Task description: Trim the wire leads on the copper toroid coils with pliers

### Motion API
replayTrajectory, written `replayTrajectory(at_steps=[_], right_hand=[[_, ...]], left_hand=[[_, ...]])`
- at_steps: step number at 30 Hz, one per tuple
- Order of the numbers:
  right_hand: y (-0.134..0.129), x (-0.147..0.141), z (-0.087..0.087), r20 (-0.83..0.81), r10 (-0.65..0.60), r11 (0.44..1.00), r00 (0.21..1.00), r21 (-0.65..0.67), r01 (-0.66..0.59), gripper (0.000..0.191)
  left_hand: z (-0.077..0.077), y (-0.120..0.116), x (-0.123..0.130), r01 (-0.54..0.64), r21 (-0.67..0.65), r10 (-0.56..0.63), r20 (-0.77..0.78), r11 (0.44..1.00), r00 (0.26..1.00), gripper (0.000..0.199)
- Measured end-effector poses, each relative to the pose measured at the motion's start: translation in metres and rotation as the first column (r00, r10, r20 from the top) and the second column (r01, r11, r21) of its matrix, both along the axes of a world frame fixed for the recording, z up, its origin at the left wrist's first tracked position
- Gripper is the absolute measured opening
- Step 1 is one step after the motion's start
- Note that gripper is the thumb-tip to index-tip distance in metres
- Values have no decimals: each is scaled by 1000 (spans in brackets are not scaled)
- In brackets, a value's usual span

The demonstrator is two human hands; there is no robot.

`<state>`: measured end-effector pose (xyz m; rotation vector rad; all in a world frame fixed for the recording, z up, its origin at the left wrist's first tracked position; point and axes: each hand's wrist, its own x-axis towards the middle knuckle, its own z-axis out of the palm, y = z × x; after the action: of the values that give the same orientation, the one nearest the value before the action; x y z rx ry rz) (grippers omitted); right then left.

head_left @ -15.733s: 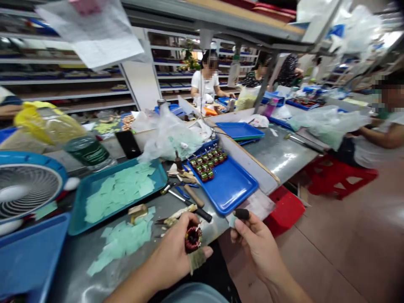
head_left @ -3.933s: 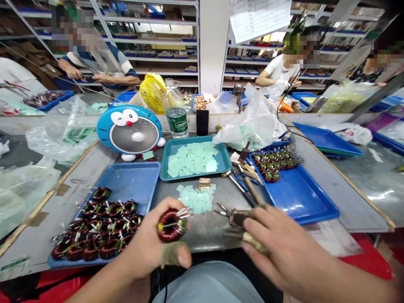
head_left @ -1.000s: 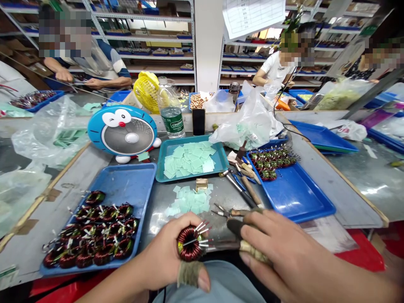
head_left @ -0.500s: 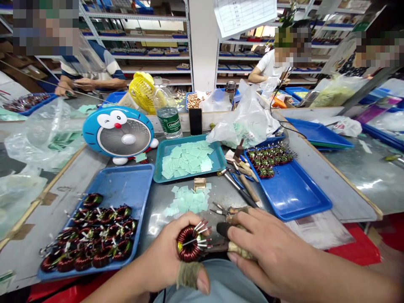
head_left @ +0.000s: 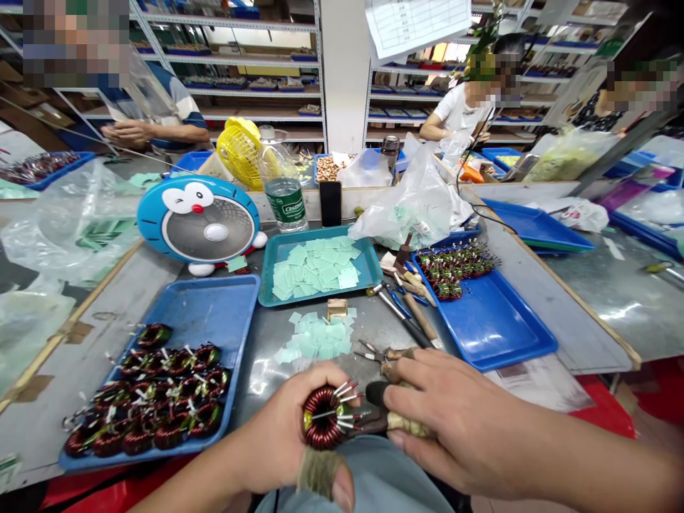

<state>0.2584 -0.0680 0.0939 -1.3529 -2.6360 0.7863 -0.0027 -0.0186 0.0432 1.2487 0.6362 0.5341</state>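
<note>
Copper-red wire is wound round a toroid coil [head_left: 323, 420], which my left hand [head_left: 291, 434] holds above my lap, its pale-tipped leads pointing right. Tape wraps the left thumb. My right hand [head_left: 443, 413], with a black cover on one finger, is closed round the wrapped handles of a plier-like tool [head_left: 409, 422]; the tool's dark jaws lie close to the coil leads. Several similar coils [head_left: 171, 433] fill the lower part of the left blue tray [head_left: 214, 292]. Smaller coils [head_left: 454, 267] stand at the back of the right blue tray [head_left: 494, 328].
Pale green sheets lie in a teal tray [head_left: 267, 267] and in a loose pile [head_left: 320, 336] before it. Hand tools, including a hammer [head_left: 398, 310], lie right of centre. Behind are a blue fan [head_left: 214, 221], a water bottle [head_left: 286, 199] and a phone [head_left: 330, 203]. Other people sit across the bench.
The held coil has shifted slightly right and down, its leads still beside the tool. The view has moved a little. Across the bench at left, a person's hands have come together.
</note>
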Motion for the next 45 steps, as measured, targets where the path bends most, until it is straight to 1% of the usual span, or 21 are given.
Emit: replayTrajectory(at_steps=[3, 7, 12, 16, 23, 26, 28, 29, 31, 33, 34, 37, 38, 40, 42, 45], right_hand=[[2, 0, 2, -14, 11, 1000, 1000, -24, -11, 11], [3, 0, 4, -23, 21, 998, 1000, -50, -22, 12], [2, 1, 4, -22, 28, 999, 999, -38, -29, 12], [2, 3, 5, -19, 33, 999, 999, -38, -34, 12], [3, 3, 2, -12, 48, 999, 999, -18, -48, 11], [-2, 4, 4, -2, 51, 999, 999, 2, -51, 9], [-7, 5, 8, 44, 18, 999, 999, 36, -20, 4], [-10, 5, 10, 77, -2, 998, 997, 66, -3, 4], [-14, 4, 15, 139, -27, 991, 990, 132, 8, 12], [-17, 3, 17, 160, -30, 981, 987, 195, -2, 14], [-17, 2, 17, 159, -36, 975, 987, 222, 0, 13], [-15, 1, 14, 163, -42, 961, 986, 278, -5, 13], [-15, 1, 12, 169, -33, 958, 985, 285, -17, 14], [-14, 1, 9, 170, -14, 956, 985, 290, -36, 14], [-13, 1, 6, 157, -20, 961, 987, 275, -25, 11], [-13, -1, 4, 130, -59, 976, 990, 217, 30, 6]], left_hand=[[2, 1, 0, 8, -16, -8, -12, 1000, 1000, 71], [3, 4, 1, 51, 0, -51, 3, 999, 999, 69], [2, 4, 3, 47, -10, -48, -20, 999, 999, 69], [1, 4, 4, 67, -26, -68, -19, 997, 998, 69], [1, 4, 5, 91, -9, -91, -55, 996, 994, 67], [3, 2, 2, 108, 48, -102, -113, 993, 988, 54], [8, 2, -1, 142, 130, -110, -225, 981, 968, 42], [12, 2, -2, 165, 186, -105, -297, 969, 949, 38], [20, 4, -3, 210, 301, -67, -423, 930, 904, 33], [27, 8, -4, 237, 397, -17, -485, 887, 875, 29], [30, 9, -4, 251, 423, -8, -498, 871, 867, 27], [31, 11, -6, 301, 439, -40, -512, 847, 858, 26], [30, 10, -7, 305, 441, -42, -512, 844, 858, 26], [27, 9, -8, 287, 454, -12, -518, 843, 855, 25], [23, 7, -9, 260, 471, 34, -529, 843, 848, 24], [21, 5, -9, 235, 475, 71, -541, 848, 838, 21]])
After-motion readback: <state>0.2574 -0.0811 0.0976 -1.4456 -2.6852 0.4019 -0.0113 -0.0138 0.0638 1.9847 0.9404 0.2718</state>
